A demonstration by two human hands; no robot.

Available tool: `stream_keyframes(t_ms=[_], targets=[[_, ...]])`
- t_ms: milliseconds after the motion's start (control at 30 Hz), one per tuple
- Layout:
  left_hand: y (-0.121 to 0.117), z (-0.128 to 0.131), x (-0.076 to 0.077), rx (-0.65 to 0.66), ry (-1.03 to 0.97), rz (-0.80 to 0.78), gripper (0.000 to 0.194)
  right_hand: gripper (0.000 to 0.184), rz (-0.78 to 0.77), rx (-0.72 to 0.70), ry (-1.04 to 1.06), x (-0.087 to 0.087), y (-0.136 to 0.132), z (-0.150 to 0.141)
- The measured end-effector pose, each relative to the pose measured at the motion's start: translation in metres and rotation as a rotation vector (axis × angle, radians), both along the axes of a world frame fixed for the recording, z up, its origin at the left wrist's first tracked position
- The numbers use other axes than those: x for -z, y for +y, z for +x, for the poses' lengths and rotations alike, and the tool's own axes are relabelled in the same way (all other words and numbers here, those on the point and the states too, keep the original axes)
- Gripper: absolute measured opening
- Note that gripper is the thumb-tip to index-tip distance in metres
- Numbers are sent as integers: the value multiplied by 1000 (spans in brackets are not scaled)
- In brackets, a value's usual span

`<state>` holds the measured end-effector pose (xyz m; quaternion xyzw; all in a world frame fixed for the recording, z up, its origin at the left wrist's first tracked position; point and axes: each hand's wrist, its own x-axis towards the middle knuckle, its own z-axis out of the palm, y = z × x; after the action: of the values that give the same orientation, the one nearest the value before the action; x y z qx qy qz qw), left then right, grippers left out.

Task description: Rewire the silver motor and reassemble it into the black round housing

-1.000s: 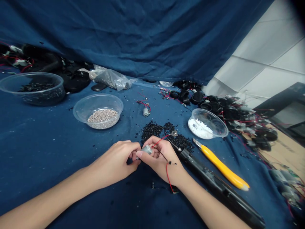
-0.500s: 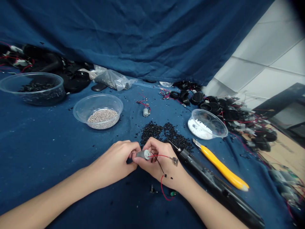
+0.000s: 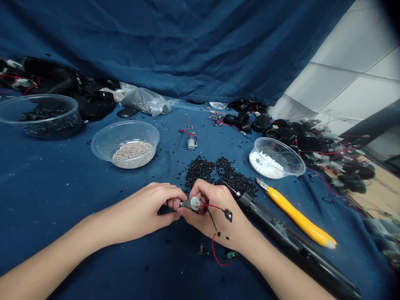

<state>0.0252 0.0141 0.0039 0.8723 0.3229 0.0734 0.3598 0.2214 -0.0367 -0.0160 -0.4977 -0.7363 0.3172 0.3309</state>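
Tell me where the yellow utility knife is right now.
In the head view, the yellow utility knife lies on the right, beside the black tool, its blade end just below the bowl of white pieces.

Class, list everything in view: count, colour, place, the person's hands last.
Held motor: 1, grey, near centre
Attached wires: several, red and black, trailing rightward
Circuit board: 1, green, front
Bits: uncountable, black, piled centrally
Second motor: 1, silvery, beyond the bits
Far-left bowl: 1, clear, holding dark pieces
Left bowl: 1, clear, holding silvery pieces
Right bowl: 1, clear, holding white pieces
Knife: 1, yellow, right
Long tool: 1, black, beside the knife
Bag: 1, translucent, back
Small dish: 1, clear, back
Part heaps: 2, mostly black, back left and right
Cloth: count unclear, blue, underneath and behind
Cardboard: count unclear, tan, far right
Panels: several, white, upper right
Left hand: 1, bare, beside the held motor
Right hand: 1, bare, gripping the held motor
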Motion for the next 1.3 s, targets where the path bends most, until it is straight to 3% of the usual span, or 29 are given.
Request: stream_keyframes(t_ms=[133,367,567,1033,1200,1300], targets=[[3,-5,-3,65,-77,0,25,21,18,0,66,-1,0,-1],[-4,0,-6,62,-238,68,13,19,159,8,300,-18,-9,-5],[-7,-2,-6,84,-307,121,16,33,305,-13,287,-18,-11,-5],[-9,-1,-4,45,-345,67,13,42,334,-74,323,-20,-10,-5],[-9,1,-6,-25,-357,24,13,24,345,-56,328,-24,-9,-5],[-5,0,-4,-95,-334,54,22,11,172,62,458,-25,-4,0]])
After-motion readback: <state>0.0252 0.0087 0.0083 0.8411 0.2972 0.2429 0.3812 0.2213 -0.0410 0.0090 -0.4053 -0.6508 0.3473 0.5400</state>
